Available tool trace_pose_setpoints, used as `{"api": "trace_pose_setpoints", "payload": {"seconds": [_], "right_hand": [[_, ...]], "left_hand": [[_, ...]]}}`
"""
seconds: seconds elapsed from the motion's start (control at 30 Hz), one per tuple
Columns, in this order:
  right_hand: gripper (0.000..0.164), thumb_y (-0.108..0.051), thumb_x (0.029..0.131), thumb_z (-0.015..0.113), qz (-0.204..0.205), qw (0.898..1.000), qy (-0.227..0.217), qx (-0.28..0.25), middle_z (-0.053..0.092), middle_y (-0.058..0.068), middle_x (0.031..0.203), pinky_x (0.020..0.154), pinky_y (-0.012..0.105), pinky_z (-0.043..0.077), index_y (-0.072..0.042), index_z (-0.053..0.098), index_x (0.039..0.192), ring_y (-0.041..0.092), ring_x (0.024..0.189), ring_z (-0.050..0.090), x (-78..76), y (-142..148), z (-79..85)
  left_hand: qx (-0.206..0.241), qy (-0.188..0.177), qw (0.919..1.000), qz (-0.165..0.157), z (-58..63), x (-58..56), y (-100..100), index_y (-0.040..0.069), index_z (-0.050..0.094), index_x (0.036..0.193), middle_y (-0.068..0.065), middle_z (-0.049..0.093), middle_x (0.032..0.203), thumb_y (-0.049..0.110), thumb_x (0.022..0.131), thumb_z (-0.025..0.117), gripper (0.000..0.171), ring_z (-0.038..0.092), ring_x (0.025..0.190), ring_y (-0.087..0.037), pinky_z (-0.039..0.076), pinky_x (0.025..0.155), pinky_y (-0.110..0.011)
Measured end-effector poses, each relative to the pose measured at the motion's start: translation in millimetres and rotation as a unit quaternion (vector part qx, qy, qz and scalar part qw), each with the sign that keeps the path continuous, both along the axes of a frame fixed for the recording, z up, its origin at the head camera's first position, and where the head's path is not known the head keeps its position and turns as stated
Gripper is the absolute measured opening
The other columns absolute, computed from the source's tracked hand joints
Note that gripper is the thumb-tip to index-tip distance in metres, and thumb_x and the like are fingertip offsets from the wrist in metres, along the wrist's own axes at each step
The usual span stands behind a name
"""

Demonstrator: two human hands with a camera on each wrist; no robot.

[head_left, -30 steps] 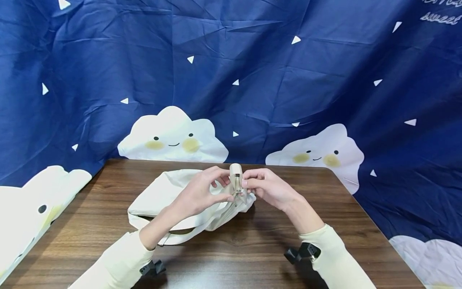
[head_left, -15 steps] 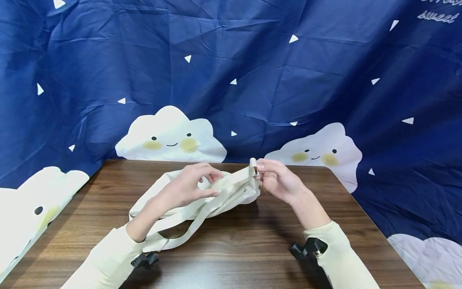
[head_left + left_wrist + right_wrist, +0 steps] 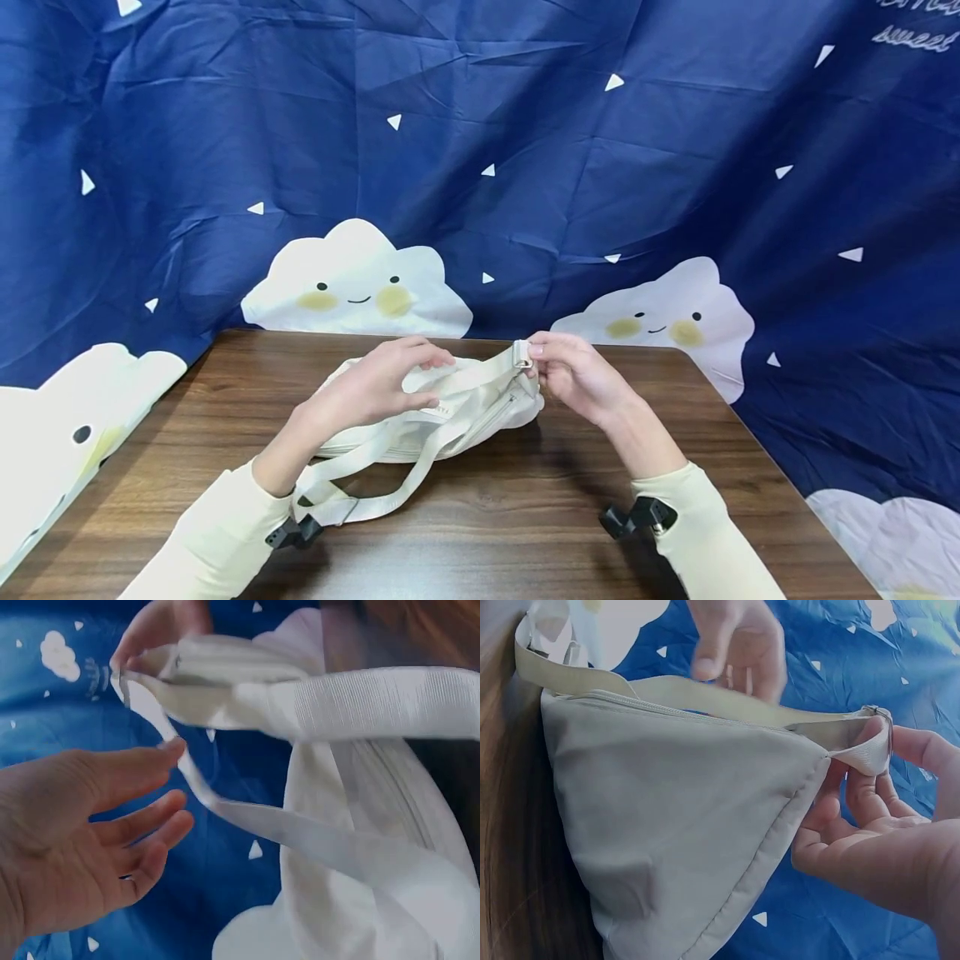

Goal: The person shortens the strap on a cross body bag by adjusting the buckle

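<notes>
An off-white fabric bag [image 3: 504, 417] with a zipper lies on the table, its webbing strap [image 3: 483, 375] raised off it. Between thumb and fingers my right hand [image 3: 581, 379] pinches the strap by its metal slide buckle [image 3: 522, 355], at the bag's right end. In the right wrist view, that buckle [image 3: 881, 720] stands by the fingertips and the bag's side panel [image 3: 682, 802] hangs below. My left hand [image 3: 367, 390] hovers over the bag with fingers loosely bent, holding nothing. The left wrist view has its fingertips close to the strap [image 3: 255, 817]; contact is unclear.
The brown wooden table [image 3: 480, 533] extends around the bag. A blue cloth [image 3: 525, 167] with clouds and triangles hangs behind it. A second strap loop [image 3: 382, 504] with a buckle trails toward the table's front.
The buckle and my right hand have moved right, drawing the strap out straight. My left hand has moved left, away from the buckle. The strap loop has shifted toward the front.
</notes>
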State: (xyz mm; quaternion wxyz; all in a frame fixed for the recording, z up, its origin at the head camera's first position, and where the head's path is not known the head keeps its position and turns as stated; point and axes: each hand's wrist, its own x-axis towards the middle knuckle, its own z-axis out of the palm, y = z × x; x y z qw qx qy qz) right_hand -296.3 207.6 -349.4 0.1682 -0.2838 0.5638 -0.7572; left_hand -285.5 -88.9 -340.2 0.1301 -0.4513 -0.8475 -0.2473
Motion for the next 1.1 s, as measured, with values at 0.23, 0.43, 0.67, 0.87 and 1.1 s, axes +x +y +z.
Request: {"api": "trace_pose_setpoints", "payload": {"seconds": [0.23,0.43,0.67,0.87,1.1], "right_hand": [[0.015,-0.008,0.089,0.058,0.002,0.999,0.019,0.037,0.057,0.011,0.082,0.069,0.03,0.045,0.004,0.059,0.098,0.021,0.076,0.054,11.0,-15,-1.8],[0.021,-0.008,0.089,0.06,0.007,0.996,0.057,0.063,0.061,0.013,0.084,0.072,0.03,0.046,0.007,0.058,0.103,0.023,0.079,0.056,16.9,-25,-3.2],[0.024,-0.011,0.088,0.063,0.014,0.99,0.079,0.117,0.061,0.017,0.088,0.069,0.033,0.046,0.005,0.061,0.105,0.024,0.08,0.056,18.2,-24,-1.7],[0.026,-0.015,0.089,0.062,-0.002,0.971,0.149,0.185,0.061,0.018,0.106,0.081,0.047,0.045,-0.004,0.062,0.112,0.032,0.095,0.057,14.2,-15,0.1],[0.023,-0.019,0.083,0.07,-0.073,0.97,0.119,0.201,0.063,0.016,0.097,0.073,0.044,0.048,-0.004,0.067,0.1,0.027,0.085,0.058,12.1,-17,-5.6]], "left_hand": [[0.141,0.017,0.9896,-0.022,-4.2,15.9,31,0.018,0.054,0.125,0.01,0.054,0.121,0.036,0.081,0.071,0.051,0.049,0.11,-0.005,0.038,0.092,-0.025],[0.215,0.036,0.9756,-0.029,-9.6,21.1,44,0.017,0.061,0.115,0.009,0.059,0.107,0.032,0.078,0.074,0.042,0.054,0.099,-0.006,0.041,0.086,-0.025],[0.206,0.046,0.9767,-0.037,-11.9,21.5,44,0.018,0.06,0.108,0.009,0.055,0.092,0.028,0.074,0.072,0.037,0.052,0.087,-0.005,0.042,0.079,-0.023],[0.21,0.071,0.9745,-0.033,-7.9,18.9,40,0.017,0.061,0.103,0.01,0.055,0.09,0.028,0.074,0.07,0.032,0.052,0.085,-0.005,0.042,0.079,-0.023],[0.167,0.083,0.9825,-0.005,-7.2,19.6,35,0.022,0.063,0.101,0.012,0.053,0.084,0.034,0.075,0.068,0.03,0.049,0.078,-0.001,0.04,0.071,-0.022]]}}
